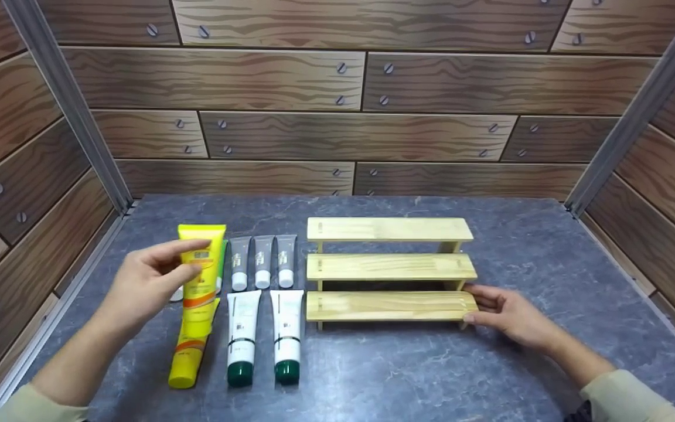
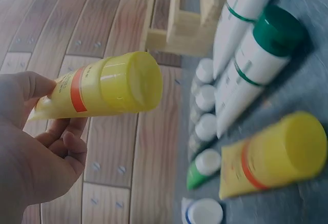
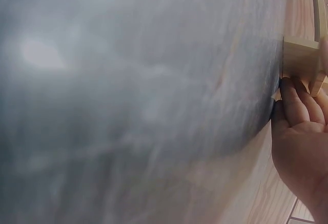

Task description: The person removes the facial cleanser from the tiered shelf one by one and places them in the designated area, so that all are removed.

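Note:
My left hand [image 1: 138,287] pinches a yellow squeeze tube [image 1: 201,278] with an orange band between thumb and fingers. The left wrist view shows this held tube [image 2: 110,85] raised, cap end pointing away from the palm. Below it, a second yellow tube [image 1: 184,360] lies on the table, partly covered in the head view. At the right end of a three-step wooden display rack [image 1: 390,306], my right hand [image 1: 513,316] grips the lowest step, thumb in front and fingers behind. The right wrist view has those fingers [image 3: 294,103] against the rack's wooden end [image 3: 302,55].
Two white tubes [image 1: 242,328] with dark green caps lie left of the rack. Behind them are three grey tubes [image 1: 262,261] with white caps. A green tube [image 1: 221,269] is mostly hidden behind the held one. Plank-patterned walls [image 1: 337,135] enclose the grey marbled table [image 1: 408,375].

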Demonstrator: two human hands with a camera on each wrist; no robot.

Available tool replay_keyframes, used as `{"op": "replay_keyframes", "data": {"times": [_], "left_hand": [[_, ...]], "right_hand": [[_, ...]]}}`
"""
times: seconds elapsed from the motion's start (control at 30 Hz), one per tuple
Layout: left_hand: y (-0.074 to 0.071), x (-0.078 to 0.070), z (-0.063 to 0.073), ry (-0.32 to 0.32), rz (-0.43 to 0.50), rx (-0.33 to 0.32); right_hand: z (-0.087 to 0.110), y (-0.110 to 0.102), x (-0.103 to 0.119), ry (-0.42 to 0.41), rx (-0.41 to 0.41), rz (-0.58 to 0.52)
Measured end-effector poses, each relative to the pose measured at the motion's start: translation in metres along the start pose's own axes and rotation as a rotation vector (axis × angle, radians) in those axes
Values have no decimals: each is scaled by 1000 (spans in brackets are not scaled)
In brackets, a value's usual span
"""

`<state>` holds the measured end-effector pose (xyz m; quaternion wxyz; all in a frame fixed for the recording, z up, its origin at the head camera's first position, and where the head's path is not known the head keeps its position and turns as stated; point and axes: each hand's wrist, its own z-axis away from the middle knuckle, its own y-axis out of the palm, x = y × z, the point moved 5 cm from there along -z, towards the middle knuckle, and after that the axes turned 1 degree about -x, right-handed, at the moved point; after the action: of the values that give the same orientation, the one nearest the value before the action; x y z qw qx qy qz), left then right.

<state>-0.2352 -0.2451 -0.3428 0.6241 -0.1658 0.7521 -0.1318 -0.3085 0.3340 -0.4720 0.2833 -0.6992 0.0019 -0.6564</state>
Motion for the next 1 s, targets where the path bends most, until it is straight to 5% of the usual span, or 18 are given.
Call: {"op": "replay_keyframes", "data": {"times": [0.5,1.0], "left_hand": [[-32,50,6,-152,-51,54],[-44,91,7,-259,-93,138]], "right_hand": [[-1,0,1,-8,13,-33],[0,1,2,-14,13,-39]]}}
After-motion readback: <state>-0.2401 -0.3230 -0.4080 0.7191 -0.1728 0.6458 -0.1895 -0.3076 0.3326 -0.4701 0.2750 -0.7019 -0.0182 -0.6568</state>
